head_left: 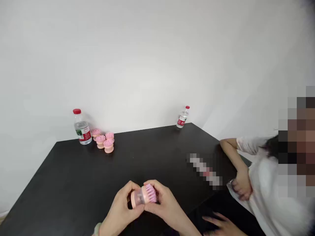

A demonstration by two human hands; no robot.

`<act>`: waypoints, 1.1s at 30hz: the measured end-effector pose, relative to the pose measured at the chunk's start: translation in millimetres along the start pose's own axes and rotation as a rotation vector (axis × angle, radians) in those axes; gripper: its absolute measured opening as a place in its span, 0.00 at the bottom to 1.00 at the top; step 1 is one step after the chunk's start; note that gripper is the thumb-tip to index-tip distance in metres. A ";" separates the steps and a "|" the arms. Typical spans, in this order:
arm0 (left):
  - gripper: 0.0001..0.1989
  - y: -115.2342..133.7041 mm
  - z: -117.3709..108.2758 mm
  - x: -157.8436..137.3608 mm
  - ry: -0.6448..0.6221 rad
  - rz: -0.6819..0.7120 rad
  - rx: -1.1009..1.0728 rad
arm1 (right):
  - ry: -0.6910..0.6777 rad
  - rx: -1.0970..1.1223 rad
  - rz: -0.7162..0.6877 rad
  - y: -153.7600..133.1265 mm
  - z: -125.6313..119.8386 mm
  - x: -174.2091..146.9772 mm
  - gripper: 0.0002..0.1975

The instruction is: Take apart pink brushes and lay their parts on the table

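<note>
I hold a small pink brush [144,195] between both hands, just above the near part of the black tabletop [147,154]. My left hand [120,209] grips its clear peach body; my right hand [164,205] closes around the bristle head. Its long axis lies roughly level, left to right, bristles pointing right and slightly up. Wide bare tabletop stretches ahead. At the far left edge a water bottle [82,127] stands beside a cluster of pink brushes [104,141]; a second bottle [183,117] stands at the far corner. Another person's hand [221,224] rests close at my right.
</note>
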State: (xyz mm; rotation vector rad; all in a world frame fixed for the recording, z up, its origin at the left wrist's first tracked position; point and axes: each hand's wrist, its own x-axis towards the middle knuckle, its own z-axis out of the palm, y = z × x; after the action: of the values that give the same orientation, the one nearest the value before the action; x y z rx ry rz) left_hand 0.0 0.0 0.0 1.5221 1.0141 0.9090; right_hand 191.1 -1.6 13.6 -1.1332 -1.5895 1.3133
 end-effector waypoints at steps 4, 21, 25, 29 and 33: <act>0.13 3.6 -2.1 -2.8 0.010 -0.045 -0.037 | -0.069 0.182 0.009 1.8 -1.5 -2.4 0.35; 0.26 -3.0 -13.2 -3.6 -0.165 -0.421 -0.674 | -0.102 0.085 -0.337 -18.1 -30.2 -3.2 0.17; 0.22 0.9 -18.1 -2.6 -0.229 -0.350 -0.734 | -0.053 0.095 -0.255 -24.3 -48.0 -1.6 0.20; 0.20 -0.3 -18.7 0.9 -0.262 -0.285 -0.727 | 0.117 0.009 -0.146 -5.2 -60.8 13.2 0.21; 0.21 -0.4 -19.2 2.2 -0.211 -0.228 -0.646 | 0.372 -0.333 -0.079 32.2 -73.6 35.6 0.17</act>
State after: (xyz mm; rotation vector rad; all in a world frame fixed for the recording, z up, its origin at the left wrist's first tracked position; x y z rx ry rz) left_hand -17.1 8.6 2.9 0.9129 0.6351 0.7911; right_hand 254.2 56.8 -4.5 -1.4056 -1.5828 0.7454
